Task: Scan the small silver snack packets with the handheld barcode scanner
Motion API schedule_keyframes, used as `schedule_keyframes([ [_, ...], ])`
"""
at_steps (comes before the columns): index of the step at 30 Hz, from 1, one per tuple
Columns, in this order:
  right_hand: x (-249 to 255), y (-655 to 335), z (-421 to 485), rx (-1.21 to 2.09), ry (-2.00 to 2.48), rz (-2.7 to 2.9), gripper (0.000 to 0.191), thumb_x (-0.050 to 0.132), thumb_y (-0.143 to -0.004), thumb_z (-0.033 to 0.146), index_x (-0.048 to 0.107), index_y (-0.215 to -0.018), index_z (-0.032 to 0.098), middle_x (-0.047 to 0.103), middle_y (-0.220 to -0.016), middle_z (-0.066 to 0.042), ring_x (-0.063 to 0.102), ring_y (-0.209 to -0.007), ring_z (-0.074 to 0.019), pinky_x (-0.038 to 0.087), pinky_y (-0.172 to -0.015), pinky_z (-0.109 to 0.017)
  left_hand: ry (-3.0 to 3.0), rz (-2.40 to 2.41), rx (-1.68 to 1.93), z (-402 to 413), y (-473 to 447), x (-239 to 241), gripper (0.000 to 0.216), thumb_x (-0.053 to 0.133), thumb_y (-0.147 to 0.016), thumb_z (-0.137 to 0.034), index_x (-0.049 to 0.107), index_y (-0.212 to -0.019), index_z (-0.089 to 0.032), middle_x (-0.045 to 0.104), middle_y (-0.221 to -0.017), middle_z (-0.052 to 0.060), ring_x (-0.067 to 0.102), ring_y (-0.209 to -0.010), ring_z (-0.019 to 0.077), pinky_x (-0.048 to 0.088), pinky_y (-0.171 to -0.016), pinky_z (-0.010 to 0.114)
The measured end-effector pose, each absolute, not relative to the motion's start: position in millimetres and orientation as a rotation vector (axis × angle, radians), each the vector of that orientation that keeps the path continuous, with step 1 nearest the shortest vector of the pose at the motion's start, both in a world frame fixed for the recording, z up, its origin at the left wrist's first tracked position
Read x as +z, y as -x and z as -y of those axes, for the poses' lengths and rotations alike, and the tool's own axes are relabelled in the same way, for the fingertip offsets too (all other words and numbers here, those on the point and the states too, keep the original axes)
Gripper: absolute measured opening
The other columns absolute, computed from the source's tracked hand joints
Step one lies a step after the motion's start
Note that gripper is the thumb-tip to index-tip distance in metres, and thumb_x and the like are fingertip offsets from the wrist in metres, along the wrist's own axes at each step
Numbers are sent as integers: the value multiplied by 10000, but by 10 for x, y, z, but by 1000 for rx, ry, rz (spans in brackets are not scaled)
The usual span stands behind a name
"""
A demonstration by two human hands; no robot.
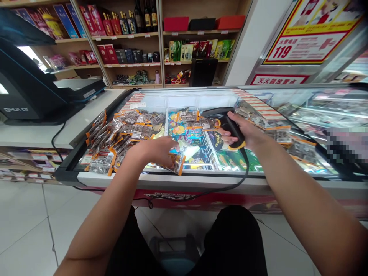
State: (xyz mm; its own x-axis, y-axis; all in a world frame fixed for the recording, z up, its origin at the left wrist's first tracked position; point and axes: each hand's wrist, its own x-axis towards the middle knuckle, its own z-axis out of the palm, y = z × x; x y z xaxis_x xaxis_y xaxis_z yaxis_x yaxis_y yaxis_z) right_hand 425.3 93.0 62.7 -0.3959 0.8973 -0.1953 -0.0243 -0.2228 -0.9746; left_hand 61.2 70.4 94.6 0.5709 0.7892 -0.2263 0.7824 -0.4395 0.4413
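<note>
In my right hand (234,132) is a black barcode scanner (221,113) with yellow-orange trim. The fingers wrap its handle, and its head points left over the freezer's glass top. My left hand (162,151) is closed on a small orange-edged plastic packet (179,165) near the front rim; the hand partly hides it. Left of that hand lies a loose heap of similar packets (115,132) with dark contents and white labels. Several more packets (191,119) lie on the glass below the scanner head, and another group (283,134) is to the right.
The chest freezer (201,177) holds colourful frozen goods under its glass. The scanner's cable (247,165) loops down its front. A counter with a checkout machine (31,92) stands at left. Stocked shelves (126,36) are behind. A stool (175,249) is between my legs.
</note>
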Motion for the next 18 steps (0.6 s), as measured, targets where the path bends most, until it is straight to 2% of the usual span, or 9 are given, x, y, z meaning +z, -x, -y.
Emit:
schedule_keyframes([
  [5, 590, -4242, -948, 1707, 1050, 1289, 578, 776, -1003, 775, 583, -964, 232, 517, -700, 38, 331, -458, -61, 329, -432, -246, -2398, -1207, 84, -846, -761, 802, 244, 788, -907, -384, 755, -1117, -264, 799, -1302, 142, 760, -1201, 358, 583, -1065, 411],
  [9, 627, -4184, -913, 1664, 1092, 1269, 560, 738, -1026, 778, 622, -1026, 230, 494, -686, 57, 333, -453, -60, 332, -459, -250, -2316, -1320, 337, -1243, -990, 755, 327, 804, -941, -329, 673, -1226, -239, 811, -1191, 154, 731, -1301, 407, 458, -1277, 542],
  [11, 647, -4154, -903, 1649, 1116, 1278, 562, 708, -1038, 787, 624, -1032, 231, 480, -681, 62, 341, -445, -62, 326, -465, -259, -2192, -1334, 475, -1442, -1090, 770, 377, 837, -939, -317, 650, -1254, -229, 806, -1101, 145, 718, -1339, 439, 386, -1330, 599],
  [14, 668, -4115, -957, 1662, 1049, 1275, 548, 741, -994, 768, 616, -1036, 236, 483, -676, 59, 355, -437, -74, 351, -463, -273, -1887, -1270, 672, -1646, -1201, 787, 355, 846, -979, -386, 643, -1219, -221, 786, -1077, 165, 708, -1374, 461, 450, -1272, 575],
  [16, 693, -4090, -1053, 1694, 993, 1246, 499, 802, -941, 686, 616, -1056, 237, 554, -718, 34, 422, -461, -95, 412, -481, -288, -1684, -1186, 817, -1711, -1253, 751, 365, 825, -1008, -460, 636, -1223, -235, 783, -1199, 174, 698, -1411, 420, 516, -1202, 511],
  [18, 736, -4064, -1184, 1730, 989, 1218, 449, 843, -893, 580, 625, -1078, 233, 638, -794, -6, 508, -509, -123, 461, -507, -309, -1539, -1149, 945, -1740, -1290, 667, 405, 838, -994, -472, 620, -1253, -250, 778, -1277, 151, 724, -1363, 357, 567, -1117, 443],
])
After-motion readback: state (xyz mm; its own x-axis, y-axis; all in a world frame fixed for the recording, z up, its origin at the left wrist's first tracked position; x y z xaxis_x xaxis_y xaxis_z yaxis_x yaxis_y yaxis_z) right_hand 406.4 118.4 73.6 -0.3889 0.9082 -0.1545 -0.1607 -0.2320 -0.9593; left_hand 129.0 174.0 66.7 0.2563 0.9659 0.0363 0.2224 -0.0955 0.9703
